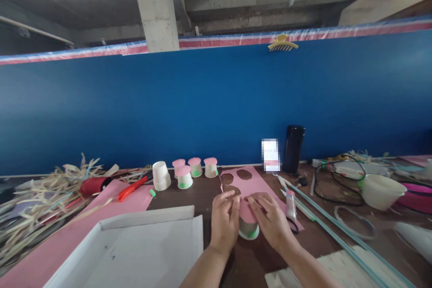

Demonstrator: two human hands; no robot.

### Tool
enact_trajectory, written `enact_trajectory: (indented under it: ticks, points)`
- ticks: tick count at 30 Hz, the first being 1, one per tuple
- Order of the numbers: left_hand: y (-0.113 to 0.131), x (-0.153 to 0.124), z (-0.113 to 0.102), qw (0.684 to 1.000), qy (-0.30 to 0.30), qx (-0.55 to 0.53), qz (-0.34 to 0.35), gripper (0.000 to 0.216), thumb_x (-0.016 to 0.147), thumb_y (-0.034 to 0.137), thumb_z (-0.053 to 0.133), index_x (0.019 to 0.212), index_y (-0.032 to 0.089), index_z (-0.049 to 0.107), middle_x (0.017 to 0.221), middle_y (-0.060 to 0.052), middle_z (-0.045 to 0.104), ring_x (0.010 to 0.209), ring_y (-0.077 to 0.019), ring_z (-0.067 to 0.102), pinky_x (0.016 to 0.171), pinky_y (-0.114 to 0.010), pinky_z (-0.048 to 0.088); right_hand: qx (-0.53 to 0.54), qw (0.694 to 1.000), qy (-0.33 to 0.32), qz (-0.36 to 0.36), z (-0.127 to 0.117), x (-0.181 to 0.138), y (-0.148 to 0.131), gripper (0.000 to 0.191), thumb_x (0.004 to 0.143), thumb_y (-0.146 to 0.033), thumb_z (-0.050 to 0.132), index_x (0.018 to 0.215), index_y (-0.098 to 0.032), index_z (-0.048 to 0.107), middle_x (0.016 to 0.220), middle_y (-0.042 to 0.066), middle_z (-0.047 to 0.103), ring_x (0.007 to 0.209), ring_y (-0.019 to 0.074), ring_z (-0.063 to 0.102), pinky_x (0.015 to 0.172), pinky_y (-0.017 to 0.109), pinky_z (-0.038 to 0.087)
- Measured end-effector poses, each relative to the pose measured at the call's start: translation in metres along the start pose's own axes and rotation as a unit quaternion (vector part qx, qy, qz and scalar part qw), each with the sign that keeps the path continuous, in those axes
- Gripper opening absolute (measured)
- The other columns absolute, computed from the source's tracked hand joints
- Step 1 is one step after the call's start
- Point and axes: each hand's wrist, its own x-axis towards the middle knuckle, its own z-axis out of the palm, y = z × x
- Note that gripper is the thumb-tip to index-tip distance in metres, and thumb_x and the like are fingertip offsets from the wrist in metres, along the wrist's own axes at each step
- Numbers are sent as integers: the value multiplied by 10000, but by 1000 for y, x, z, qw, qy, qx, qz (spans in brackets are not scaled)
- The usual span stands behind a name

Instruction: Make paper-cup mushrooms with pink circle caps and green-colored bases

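Bare forearms (203, 266) nearest camera; left hand (225, 220) and right hand (272, 219) closed about the upper part of a pink-topped cup (249, 228), inverted on the dark table (204, 197). Pink sheet (259, 184) with round cut-outs just beyond. White tray (145, 252) at left; farther back, four similar cups (184, 179) near stacked white cups (161, 176).

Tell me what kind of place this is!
It looks like a craft workspace, maybe in an unfinished building: there's pink paper with round holes cut out, little cups with pink tops, and a bare concrete pillar.
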Motion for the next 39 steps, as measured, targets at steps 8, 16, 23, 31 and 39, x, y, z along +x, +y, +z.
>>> enact_trajectory:
  ticks: [8, 16, 23, 31, 39]
  points:
    - [2, -1, -4, 993, -5, 102, 67, 271, 896, 293, 457, 996, 223, 699, 1114, -67, 648, 1097, -228, 523, 953, -415, 433, -12, 1000, -6, -2, 0, -2, -3, 351, 905, -442, 407, 980, -221, 670, 982, 90, 640, 944, 220, 580, 860, 335, 458]
    - [5, -2, -6, 993, -10, 101, 64, 278, 899, 309, 450, 1002, 243, 700, 1114, -69, 645, 1089, -231, 530, 948, -423, 435, 3, 1000, -16, 7, -1, -4, -5, 333, 897, -437, 423, 1019, -220, 645, 1035, 90, 624, 981, 212, 575, 888, 339, 455]
    - [3, -1, -11, 993, -27, 84, 82, 323, 862, 366, 514, 1143, 260, 632, 1213, -76, 594, 1169, -240, 479, 1009, -435, 382, 39, 996, -47, 60, -20, -3, -4, 410, 841, -465, 494, 1204, -284, 547, 1184, 52, 591, 1078, 211, 565, 893, 339, 485]
    - [2, 2, -14, 992, -61, 72, 82, 375, 819, 411, 566, 1160, 266, 623, 1262, -81, 561, 1204, -262, 447, 1028, -456, 355, -24, 992, -111, 45, -30, -2, 2, 516, 760, -476, 607, 1251, -341, 526, 1259, 21, 569, 1152, 239, 524, 969, 363, 428]
    - [-10, 9, -18, 999, -27, 14, -12, 327, 901, 356, 419, 1056, 223, 674, 1093, -74, 666, 1064, -209, 555, 945, -349, 405, -27, 987, -159, 29, -34, -5, 0, 614, 730, -423, 637, 1312, -313, 474, 1322, 39, 528, 1243, 262, 451, 1014, 376, 380]
